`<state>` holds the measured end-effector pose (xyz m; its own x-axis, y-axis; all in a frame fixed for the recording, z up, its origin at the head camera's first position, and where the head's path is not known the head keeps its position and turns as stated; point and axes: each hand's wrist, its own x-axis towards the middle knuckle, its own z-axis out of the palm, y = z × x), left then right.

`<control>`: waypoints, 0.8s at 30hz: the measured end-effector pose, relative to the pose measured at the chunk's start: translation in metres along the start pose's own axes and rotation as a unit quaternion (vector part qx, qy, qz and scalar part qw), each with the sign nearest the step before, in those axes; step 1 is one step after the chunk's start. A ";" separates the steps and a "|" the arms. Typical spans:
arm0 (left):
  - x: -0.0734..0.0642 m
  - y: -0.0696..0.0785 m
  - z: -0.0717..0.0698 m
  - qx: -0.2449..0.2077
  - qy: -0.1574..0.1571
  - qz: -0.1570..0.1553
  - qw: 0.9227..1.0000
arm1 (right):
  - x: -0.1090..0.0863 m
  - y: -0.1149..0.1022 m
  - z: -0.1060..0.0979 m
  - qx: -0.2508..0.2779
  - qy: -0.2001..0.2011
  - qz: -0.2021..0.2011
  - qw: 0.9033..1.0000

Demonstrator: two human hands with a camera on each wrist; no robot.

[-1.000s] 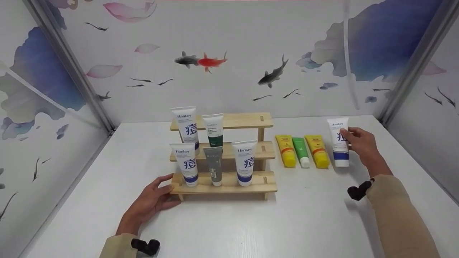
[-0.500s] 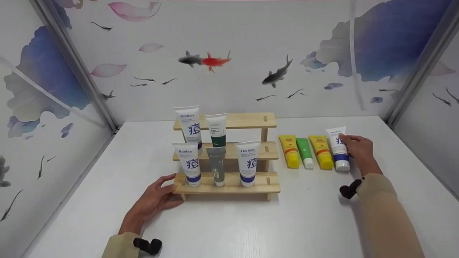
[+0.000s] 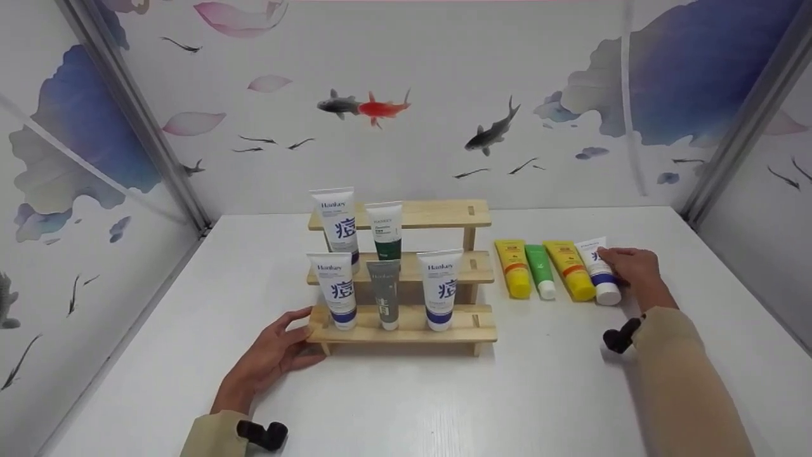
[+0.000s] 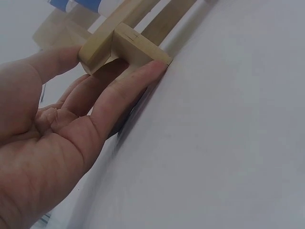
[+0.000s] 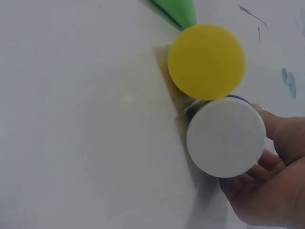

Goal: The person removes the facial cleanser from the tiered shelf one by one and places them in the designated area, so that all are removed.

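At the left end of a three-tier wooden display rack [image 3: 406, 333], my left hand [image 3: 273, 349] grips the lowest shelf. The left wrist view shows the thumb at the shelf's end [image 4: 97, 50] and fingers against the leg below. My right hand [image 3: 637, 273] pinches a white squeeze tube [image 3: 599, 270] with a blue band by its side. This tube lies tilted on the table, cap toward me, against a yellow tube [image 3: 569, 270]. In the right wrist view its white cap [image 5: 226, 137] sits right at the yellow cap [image 5: 206, 62].
A green tube [image 3: 540, 273] and another yellow tube [image 3: 512, 270] lie left of the held one. On the rack stand white-and-blue tubes [image 3: 439, 289], a grey tube [image 3: 383, 295] and a white-and-green tube [image 3: 384, 231]. Printed wall panels [image 3: 444, 57] enclose the white table [image 3: 406, 406].
My right hand has lowered the white tube from upright to lying and moved it left against the yellow tube, whose cap end has shifted slightly right. The left hand stays on the rack.
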<state>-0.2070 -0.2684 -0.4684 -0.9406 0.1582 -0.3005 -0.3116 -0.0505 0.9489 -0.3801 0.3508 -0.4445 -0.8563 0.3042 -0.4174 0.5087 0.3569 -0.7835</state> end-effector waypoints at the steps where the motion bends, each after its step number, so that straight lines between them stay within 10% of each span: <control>1: 0.000 0.000 0.000 -0.001 -0.001 0.002 1.000 | -0.002 0.000 -0.003 -0.009 -0.010 -0.002 1.000; 9: 0.000 0.001 0.000 -0.004 -0.008 0.010 1.000 | -0.013 0.005 -0.022 -0.070 -0.087 -0.029 0.993; 24: 0.002 -0.001 0.000 -0.015 -0.005 0.005 1.000 | -0.014 0.011 -0.013 -0.034 -0.037 -0.027 0.998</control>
<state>-0.2084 -0.2683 -0.4696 -0.9421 0.1681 -0.2901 -0.3066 -0.0820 0.9483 -0.3615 0.3618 -0.4408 -0.8855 0.2186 -0.4101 0.4646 0.4314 -0.7733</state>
